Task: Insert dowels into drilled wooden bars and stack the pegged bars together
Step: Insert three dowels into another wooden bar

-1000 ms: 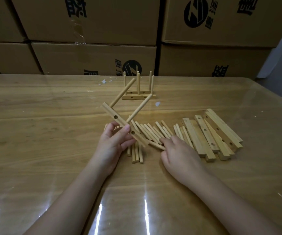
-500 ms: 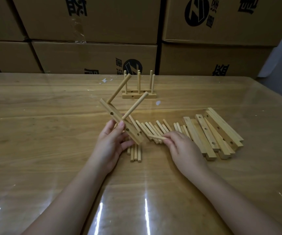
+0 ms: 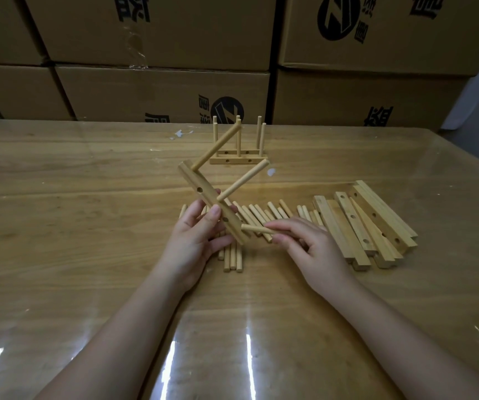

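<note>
Dowel (image 3: 257,228) number three is the job right now, and the head cam is the only view. The left hand (image 3: 195,241) has fingers and thumb wrapped round the lower half of the drilled bar (image 3: 203,194), holding it tilted above the table (image 3: 59,226). Two pegs (image 3: 242,180) are seated in it, pointing up and to the right.

The right hand (image 3: 304,243) pinches the loose dowel near one end, with its free tip right at the bar's lower end. I can't tell if it's in the hole yet.

My take: line it up square to that face, brace the bar hard, then push straight, maybe with a small twist.

Spare dowels (image 3: 261,215) lie under the hands, the spare bars (image 3: 362,226) sit to the right, and the pegged stack (image 3: 238,160) stands at the back.

The cardboard boxes (image 3: 160,82) show a round black logo and some characters, but they're cropped and I can't read them.
</note>
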The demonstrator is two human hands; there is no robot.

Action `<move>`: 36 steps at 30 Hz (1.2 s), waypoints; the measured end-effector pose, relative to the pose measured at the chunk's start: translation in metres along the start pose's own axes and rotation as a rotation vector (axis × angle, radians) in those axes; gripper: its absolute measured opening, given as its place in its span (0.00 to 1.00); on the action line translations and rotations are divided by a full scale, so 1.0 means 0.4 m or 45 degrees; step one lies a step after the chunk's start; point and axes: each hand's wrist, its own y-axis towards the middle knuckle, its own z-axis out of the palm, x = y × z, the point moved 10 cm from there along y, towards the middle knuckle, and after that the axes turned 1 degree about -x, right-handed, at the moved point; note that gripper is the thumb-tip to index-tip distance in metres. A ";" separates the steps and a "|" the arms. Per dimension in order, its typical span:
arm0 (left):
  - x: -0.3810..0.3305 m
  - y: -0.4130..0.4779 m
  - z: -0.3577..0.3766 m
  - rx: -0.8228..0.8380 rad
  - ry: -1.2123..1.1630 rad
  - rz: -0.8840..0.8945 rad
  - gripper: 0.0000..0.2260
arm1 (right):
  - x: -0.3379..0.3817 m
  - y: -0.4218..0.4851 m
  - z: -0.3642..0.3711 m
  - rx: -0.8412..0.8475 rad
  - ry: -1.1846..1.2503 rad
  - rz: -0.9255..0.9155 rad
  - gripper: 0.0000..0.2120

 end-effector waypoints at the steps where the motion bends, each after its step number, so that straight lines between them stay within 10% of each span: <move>1: 0.000 0.000 -0.001 -0.004 -0.005 -0.002 0.16 | -0.002 0.001 -0.001 -0.001 0.000 0.007 0.12; 36: 0.003 -0.008 0.011 0.073 0.139 -0.025 0.14 | 0.108 -0.014 -0.037 -0.235 -0.626 -0.383 0.15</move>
